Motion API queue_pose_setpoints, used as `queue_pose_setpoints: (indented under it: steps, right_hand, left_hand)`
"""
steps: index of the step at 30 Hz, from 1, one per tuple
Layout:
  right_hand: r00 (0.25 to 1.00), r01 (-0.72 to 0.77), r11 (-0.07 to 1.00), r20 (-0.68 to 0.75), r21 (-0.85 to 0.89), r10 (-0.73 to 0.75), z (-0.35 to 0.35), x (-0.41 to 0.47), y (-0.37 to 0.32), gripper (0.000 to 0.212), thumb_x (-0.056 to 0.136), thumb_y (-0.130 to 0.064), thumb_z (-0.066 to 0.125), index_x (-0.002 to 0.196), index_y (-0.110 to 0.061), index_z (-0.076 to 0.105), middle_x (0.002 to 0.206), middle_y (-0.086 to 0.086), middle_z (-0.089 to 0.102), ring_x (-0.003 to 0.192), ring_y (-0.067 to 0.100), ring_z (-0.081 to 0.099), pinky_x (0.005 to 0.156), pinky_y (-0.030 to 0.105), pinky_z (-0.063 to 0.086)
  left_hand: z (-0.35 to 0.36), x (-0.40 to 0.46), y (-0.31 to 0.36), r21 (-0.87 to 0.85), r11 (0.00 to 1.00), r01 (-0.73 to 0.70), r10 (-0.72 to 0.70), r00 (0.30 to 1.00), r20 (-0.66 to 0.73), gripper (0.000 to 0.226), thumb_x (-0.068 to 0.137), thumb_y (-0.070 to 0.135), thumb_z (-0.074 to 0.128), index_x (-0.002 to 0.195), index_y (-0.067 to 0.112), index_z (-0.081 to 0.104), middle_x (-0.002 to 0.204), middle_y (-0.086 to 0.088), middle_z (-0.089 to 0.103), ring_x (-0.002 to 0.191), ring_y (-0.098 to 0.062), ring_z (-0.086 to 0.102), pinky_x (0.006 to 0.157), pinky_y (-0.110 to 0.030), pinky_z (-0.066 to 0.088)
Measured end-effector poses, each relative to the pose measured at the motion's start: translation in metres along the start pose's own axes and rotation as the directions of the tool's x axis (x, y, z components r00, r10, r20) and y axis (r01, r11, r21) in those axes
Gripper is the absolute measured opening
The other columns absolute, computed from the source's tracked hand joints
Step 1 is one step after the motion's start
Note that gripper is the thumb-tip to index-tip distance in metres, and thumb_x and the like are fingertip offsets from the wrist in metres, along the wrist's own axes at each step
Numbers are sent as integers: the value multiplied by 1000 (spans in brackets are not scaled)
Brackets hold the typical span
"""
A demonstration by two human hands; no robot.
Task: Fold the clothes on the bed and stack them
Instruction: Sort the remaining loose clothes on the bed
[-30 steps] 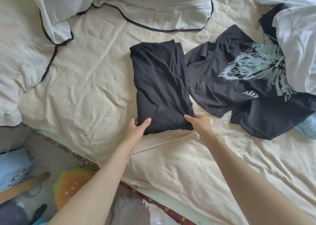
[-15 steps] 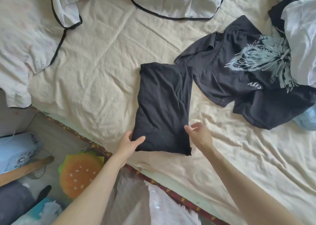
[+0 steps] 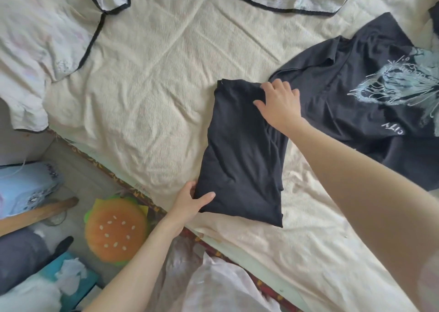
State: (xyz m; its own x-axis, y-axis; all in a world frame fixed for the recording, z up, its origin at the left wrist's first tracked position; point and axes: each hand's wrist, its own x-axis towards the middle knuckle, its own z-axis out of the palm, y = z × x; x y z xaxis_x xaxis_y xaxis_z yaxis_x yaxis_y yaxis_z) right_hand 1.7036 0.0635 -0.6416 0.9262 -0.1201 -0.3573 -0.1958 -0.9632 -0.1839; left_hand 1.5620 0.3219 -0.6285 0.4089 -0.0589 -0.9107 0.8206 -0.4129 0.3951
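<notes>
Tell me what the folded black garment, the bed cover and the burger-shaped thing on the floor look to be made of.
Folded black garment: thin matte knit, probably jersey; it drapes in soft creases.
Bed cover: cream woven cloth, crinkled, dull surface; possibly cotton.
Burger-shaped thing: looks like plush, though blur leaves that open.

Two hands in shot, left hand (image 3: 190,202) and right hand (image 3: 279,104). One folded black garment (image 3: 240,155), one printed black T-shirt (image 3: 361,98), two black-trimmed pillows (image 3: 54,38), one burger cushion (image 3: 116,231).
</notes>
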Motion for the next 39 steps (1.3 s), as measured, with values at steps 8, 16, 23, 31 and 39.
queue_pose_setpoints:
  steps: [8,16,23,31,39]
  right_hand:
    - [982,-133,951,-92,281,164,-15,4,16,24,94,-21,54,108,-2,59,110,14,59,103,31,52,85,41,42]
    - [838,-453,674,22,583,545,6,-23,21,22,95,-34,49,88,-13,49,92,2,49,83,16,42,70,23,28]
    - [737,-631,433,322,643,594,48,-90,5,21,91,-31,56,77,-19,46,66,-11,44,58,3,42,56,22,32]
    - [684,-650,413,254,638,684,43,-98,20,15,93,-24,51,79,-17,52,70,-6,51,79,21,50,69,28,35]
    - [873,-373,768,-83,521,480,5,-59,13,47,93,-34,54,132,-10,45,134,9,46,124,28,40,100,41,31]
  left_hand:
    - [-1,4,1,16,1000,27,-27,1000,8,57,85,32,69,134,22,42,107,21,52,93,5,51,70,-12,43]
    - [-1,5,1,18,999,27,-27,1000,-13,51,84,28,71,128,21,46,102,20,55,90,7,53,68,-14,45]
    - [-2,4,2,-3,1000,17,-17,1000,1,48,84,28,71,125,21,47,104,17,58,94,2,57,72,-19,48]
    - [1,0,3,-36,999,5,-5,1000,6,50,85,27,70,128,20,46,110,12,58,98,-3,58,80,-26,51]
    - [-23,-7,32,112,993,-40,41,999,-9,43,84,23,71,121,22,49,100,16,58,87,2,57,63,-15,43]
